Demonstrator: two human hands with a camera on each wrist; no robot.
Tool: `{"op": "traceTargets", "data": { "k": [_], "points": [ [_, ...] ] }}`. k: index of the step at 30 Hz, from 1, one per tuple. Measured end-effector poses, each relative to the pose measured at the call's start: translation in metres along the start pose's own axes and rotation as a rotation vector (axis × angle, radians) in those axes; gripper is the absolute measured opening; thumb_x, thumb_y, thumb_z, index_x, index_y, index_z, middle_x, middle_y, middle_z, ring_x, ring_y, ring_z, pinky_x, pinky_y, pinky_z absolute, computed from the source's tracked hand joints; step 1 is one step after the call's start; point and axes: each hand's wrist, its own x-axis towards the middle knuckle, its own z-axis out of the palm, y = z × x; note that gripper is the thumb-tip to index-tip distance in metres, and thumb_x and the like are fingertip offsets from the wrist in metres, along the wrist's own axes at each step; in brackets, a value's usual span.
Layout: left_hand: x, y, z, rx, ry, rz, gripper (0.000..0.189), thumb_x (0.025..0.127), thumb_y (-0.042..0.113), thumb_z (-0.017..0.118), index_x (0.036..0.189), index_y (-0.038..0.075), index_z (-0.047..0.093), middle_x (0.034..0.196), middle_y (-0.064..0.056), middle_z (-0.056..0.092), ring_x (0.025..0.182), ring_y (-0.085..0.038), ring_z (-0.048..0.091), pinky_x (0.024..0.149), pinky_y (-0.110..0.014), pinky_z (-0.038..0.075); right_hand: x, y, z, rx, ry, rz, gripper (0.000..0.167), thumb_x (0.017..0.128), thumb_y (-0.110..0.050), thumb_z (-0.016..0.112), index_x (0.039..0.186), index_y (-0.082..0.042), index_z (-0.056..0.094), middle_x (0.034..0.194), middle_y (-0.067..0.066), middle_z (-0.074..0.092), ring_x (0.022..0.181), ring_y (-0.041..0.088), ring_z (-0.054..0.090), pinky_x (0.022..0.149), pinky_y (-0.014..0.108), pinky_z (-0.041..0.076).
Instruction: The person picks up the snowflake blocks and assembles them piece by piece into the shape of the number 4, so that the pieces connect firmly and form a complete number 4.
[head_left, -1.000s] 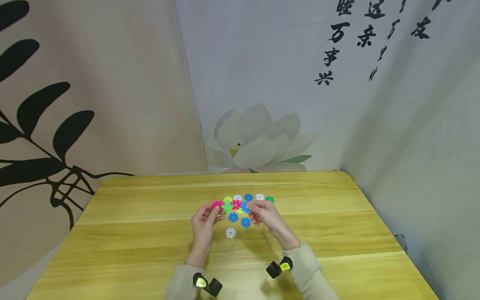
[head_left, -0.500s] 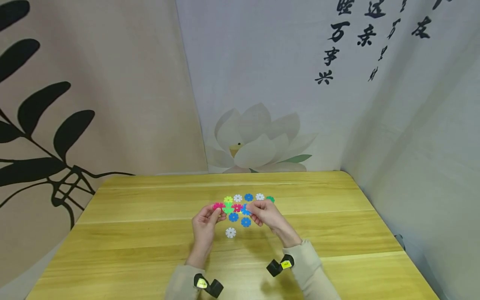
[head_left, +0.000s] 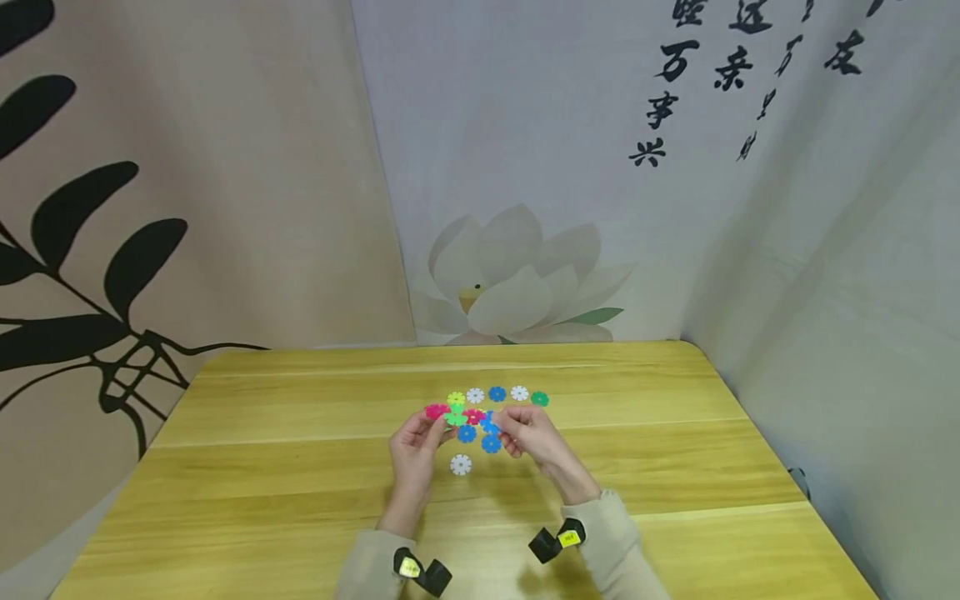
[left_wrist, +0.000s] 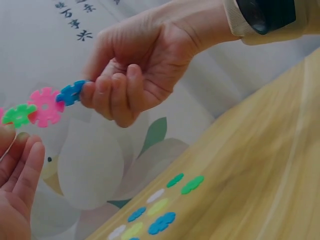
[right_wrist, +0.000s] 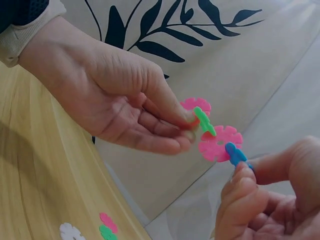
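Observation:
A short chain of notched, flower-shaped plastic discs is held between my hands, above the table. It runs from a pink end disc [head_left: 436,412] through a green disc [right_wrist: 204,121] and a second pink disc [right_wrist: 220,143] to a blue disc [left_wrist: 71,93]. My left hand [head_left: 412,454] pinches the chain by the green disc, thumb tip at its edge. The blue disc sits between the thumb and fingers of my right hand [head_left: 538,440]. Neighbouring discs stand at angles to each other, slotted edge to edge.
Several loose discs lie on the wooden table [head_left: 300,467] under and behind the chain, among them a white disc [head_left: 461,465], a blue disc [head_left: 491,443] and a dark green disc [head_left: 539,399]. A printed curtain [head_left: 540,167] hangs behind the far edge.
My left hand has shifted slightly to the right, toward the other hand. The chain hangs a little lower and its discs have tilted. Both hands keep their hold; the loose discs lie unmoved.

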Motion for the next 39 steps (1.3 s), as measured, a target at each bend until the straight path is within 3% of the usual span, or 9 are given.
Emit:
{"op": "traceTargets", "data": {
  "k": [6,10,16,18,22,25,27,33,39],
  "points": [
    [-0.004,-0.001,0.006,0.078,-0.049,-0.108,0.009,0.08,-0.012,0.062,0.086,-0.006,0.065,0.079,0.0,0.069,0.072,-0.013,0.067,0.074,-0.028,0.058,-0.001,-0.001,0.005,0.028,-0.001,-0.007,0.023,0.094,-0.01,0.055,0.074,0.001,0.055,0.059,-0.002,0.05,0.049,0.006,0.043,0.042,0.014,0.035],
    [-0.005,-0.002,0.007,0.113,-0.055,-0.132,0.004,0.081,-0.009,0.064,0.082,-0.007,0.066,0.074,-0.001,0.068,0.068,-0.014,0.068,0.075,-0.028,0.058,-0.001,0.0,0.008,0.037,-0.003,-0.014,0.021,0.093,-0.009,0.055,0.076,0.003,0.058,0.058,-0.003,0.051,0.048,0.006,0.042,0.041,0.014,0.035],
    [-0.005,-0.004,0.005,0.139,-0.061,-0.038,0.013,0.08,-0.015,0.062,0.085,-0.025,0.057,0.07,0.006,0.066,0.064,-0.009,0.066,0.07,-0.024,0.058,-0.006,0.0,0.016,0.07,0.045,0.02,0.021,0.093,-0.008,0.056,0.073,-0.005,0.06,0.057,-0.003,0.051,0.048,0.005,0.042,0.041,0.013,0.034],
    [-0.006,-0.005,0.004,0.145,-0.074,0.0,0.013,0.079,-0.016,0.061,0.085,-0.026,0.056,0.069,0.008,0.067,0.063,-0.007,0.065,0.069,-0.022,0.058,-0.008,0.0,0.019,0.084,0.075,0.038,0.02,0.092,-0.008,0.057,0.072,-0.004,0.061,0.056,-0.004,0.051,0.047,0.005,0.042,0.041,0.012,0.034],
    [-0.006,-0.007,0.003,0.122,-0.093,0.052,0.004,0.08,-0.016,0.061,0.077,-0.015,0.064,0.066,0.008,0.067,0.061,-0.005,0.065,0.067,-0.021,0.057,-0.009,-0.003,0.025,0.086,0.116,0.04,0.021,0.091,-0.008,0.057,0.072,0.0,0.06,0.053,-0.004,0.049,0.046,0.005,0.041,0.041,0.013,0.032],
    [-0.006,-0.007,0.002,0.113,-0.081,0.071,0.023,0.079,-0.017,0.06,0.072,0.003,0.069,0.065,0.008,0.066,0.06,-0.005,0.064,0.066,-0.02,0.056,-0.009,-0.004,0.028,0.079,0.111,0.033,0.023,0.091,-0.009,0.058,0.07,-0.002,0.059,0.053,-0.004,0.048,0.046,0.005,0.04,0.042,0.013,0.032],
    [-0.006,-0.006,0.002,0.128,-0.071,0.081,0.028,0.079,-0.017,0.061,0.072,0.01,0.069,0.066,0.008,0.066,0.061,-0.005,0.064,0.065,-0.02,0.057,-0.007,-0.004,0.028,0.083,0.095,0.039,0.023,0.092,-0.01,0.058,0.07,-0.004,0.058,0.054,-0.003,0.049,0.047,0.005,0.041,0.042,0.013,0.033],
    [-0.001,-0.002,0.003,0.132,-0.056,0.053,0.022,0.081,-0.015,0.061,0.074,0.006,0.067,0.07,0.006,0.066,0.064,-0.006,0.065,0.069,-0.023,0.058,0.002,0.002,0.018,0.048,0.066,0.019,0.029,0.096,-0.017,0.053,0.077,0.005,0.057,0.059,-0.001,0.051,0.049,0.007,0.044,0.043,0.015,0.036],
    [0.006,0.0,-0.003,0.073,0.018,-0.042,0.012,0.083,-0.01,0.062,0.079,0.001,0.068,0.071,0.002,0.069,0.065,-0.009,0.066,0.071,-0.025,0.058,0.02,0.016,-0.009,-0.078,0.236,-0.052,0.027,0.097,-0.016,0.052,0.088,0.007,0.063,0.065,0.007,0.057,0.055,0.016,0.053,0.047,0.022,0.047]
  ]
}}
